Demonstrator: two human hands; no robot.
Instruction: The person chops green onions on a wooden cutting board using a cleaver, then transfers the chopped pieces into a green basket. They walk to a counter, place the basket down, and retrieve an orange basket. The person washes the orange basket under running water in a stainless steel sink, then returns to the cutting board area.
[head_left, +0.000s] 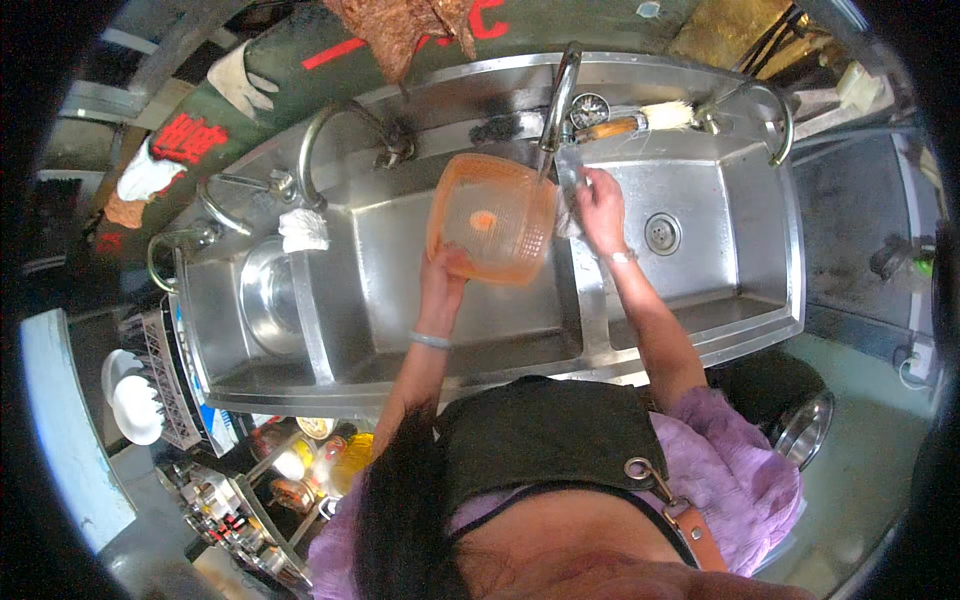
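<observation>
My left hand (445, 271) grips the near left corner of an orange plastic basket (491, 217), tilted over the middle sink basin (465, 322). A lighter round patch with an orange centre marks its bottom. Under the curved metal faucet (561, 97), what looks like a stream of water meets the basket's far right corner. My right hand (602, 214) is over the divider (589, 289) between the middle and right basins, its fingers bent. Beside it a white cloth (568, 213) drapes on the divider, partly behind the basket. Whether those fingers touch anything is unclear.
A wooden-handled brush (637, 124) and a round metal scourer (589, 110) lie on the back ledge. Another white cloth (304, 229) rests on the left divider, near a metal bowl (270, 296) in the left basin. More curved faucets (309, 154) line the back.
</observation>
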